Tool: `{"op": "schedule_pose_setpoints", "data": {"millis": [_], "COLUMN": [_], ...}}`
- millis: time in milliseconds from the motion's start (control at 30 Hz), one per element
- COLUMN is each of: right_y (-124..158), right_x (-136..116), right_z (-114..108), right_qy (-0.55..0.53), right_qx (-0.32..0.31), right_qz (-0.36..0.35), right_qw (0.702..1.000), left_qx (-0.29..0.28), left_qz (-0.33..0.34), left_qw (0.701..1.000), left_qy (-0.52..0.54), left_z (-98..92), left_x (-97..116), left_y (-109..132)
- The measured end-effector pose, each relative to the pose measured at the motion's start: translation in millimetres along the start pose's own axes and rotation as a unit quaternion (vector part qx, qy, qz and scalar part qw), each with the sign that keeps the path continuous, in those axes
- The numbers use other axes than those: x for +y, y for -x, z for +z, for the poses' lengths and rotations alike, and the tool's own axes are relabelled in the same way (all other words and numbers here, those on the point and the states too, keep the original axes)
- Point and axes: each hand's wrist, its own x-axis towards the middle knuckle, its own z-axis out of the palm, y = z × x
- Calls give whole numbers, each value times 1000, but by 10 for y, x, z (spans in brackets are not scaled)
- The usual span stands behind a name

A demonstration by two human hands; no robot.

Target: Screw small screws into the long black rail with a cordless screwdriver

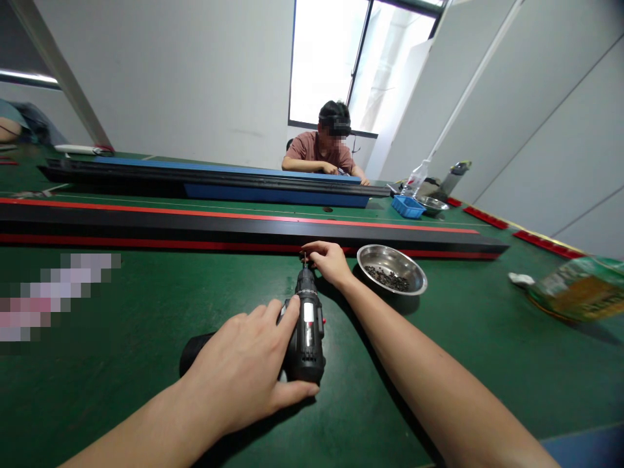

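My left hand [246, 367] is wrapped round the grip of a black cordless screwdriver [306, 325] that points away from me at a long black and red rail [234, 224] lying across the green table. At the tool's bit tip, my right hand [329, 260] pinches something small, likely a screw, against the rail's near edge. A steel bowl [391, 268] holding several small dark screws sits just right of my right hand.
A second black and blue rail [219, 179] lies farther back, with another person [324, 149] seated behind it. At far right stand a blue tray [407, 206], another steel bowl [433, 205] and bottles. A plastic bag [578, 289] lies on the right.
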Motion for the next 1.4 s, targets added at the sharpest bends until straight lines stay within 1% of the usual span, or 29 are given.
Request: {"op": "schedule_pose_setpoints", "data": {"millis": [567, 1100, 1400], "right_y": [4, 24, 31], "right_x": [-2, -38, -59], "right_z": [-9, 1, -3], "right_qy": [25, -4, 7], "right_qx": [0, -1, 1], "right_qz": [-12, 0, 4], "right_qw": [1000, 1000, 1000], "left_qx": [0, -6, -1], "left_qz": [-3, -5, -2], "left_qw": [1000, 1000, 1000], "left_qy": [0, 1, -4], "left_z": [0, 2, 8], "left_x": [3, 2, -5], "left_y": [12, 13, 12]}}
